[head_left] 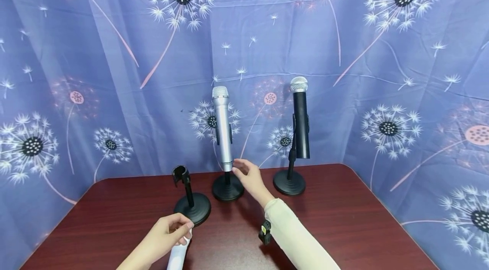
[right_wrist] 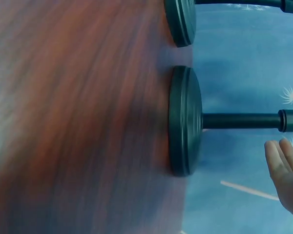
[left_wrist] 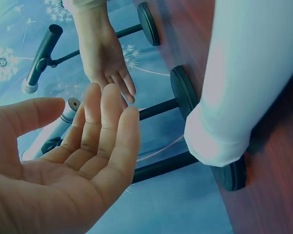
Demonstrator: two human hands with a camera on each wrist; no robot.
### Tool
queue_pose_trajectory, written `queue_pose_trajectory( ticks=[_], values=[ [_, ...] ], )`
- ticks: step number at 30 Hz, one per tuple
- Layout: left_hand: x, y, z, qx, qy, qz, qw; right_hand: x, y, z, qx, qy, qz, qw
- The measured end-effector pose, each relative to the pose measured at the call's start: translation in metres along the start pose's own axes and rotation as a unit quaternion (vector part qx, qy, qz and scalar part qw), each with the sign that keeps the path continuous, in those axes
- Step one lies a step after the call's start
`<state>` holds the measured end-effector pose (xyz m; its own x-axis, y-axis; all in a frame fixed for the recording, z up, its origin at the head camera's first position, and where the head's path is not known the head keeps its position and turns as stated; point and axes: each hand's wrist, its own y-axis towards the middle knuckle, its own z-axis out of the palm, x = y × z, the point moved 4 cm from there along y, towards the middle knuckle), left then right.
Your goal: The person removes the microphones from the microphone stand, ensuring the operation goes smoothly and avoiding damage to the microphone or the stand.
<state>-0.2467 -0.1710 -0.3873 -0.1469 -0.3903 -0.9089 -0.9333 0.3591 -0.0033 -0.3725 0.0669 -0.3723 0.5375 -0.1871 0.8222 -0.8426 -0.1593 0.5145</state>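
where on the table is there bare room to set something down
Two patches on the table: left, between the left stand, left hand and left table edge; right, between the right sleeve, rightmost stand and right table edge. It's crowded around the middle stand, with the silver microphone and right hand there.

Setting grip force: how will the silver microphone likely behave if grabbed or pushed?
Probably stiff: the silver microphone has a straight, hard-looking tube body. Likely slippery, given its smooth sheen, and apt to roll if laid down, being round. A push near the top could tip its black stand, since it sits high above the round base.
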Motion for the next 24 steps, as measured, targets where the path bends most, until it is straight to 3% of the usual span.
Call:
queue_pose_trajectory(
  ticks=[9,15,24],
  values=[
    [-0.003,0.0,0.003,0.003,-0.008,0.001,1.0,-0.008,0.009,0.017,0.003,0.013,0.05,0.9987],
    [-0.001,0.0,0.006,0.005,-0.014,0.003,0.9999,-0.015,0.009,0.024,0.013,0.009,0.058,0.9982],
    [0.002,-0.002,0.007,0.002,-0.021,0.009,0.9997,-0.065,0.018,0.037,0.016,-0.002,0.064,0.9978]
  ],
)
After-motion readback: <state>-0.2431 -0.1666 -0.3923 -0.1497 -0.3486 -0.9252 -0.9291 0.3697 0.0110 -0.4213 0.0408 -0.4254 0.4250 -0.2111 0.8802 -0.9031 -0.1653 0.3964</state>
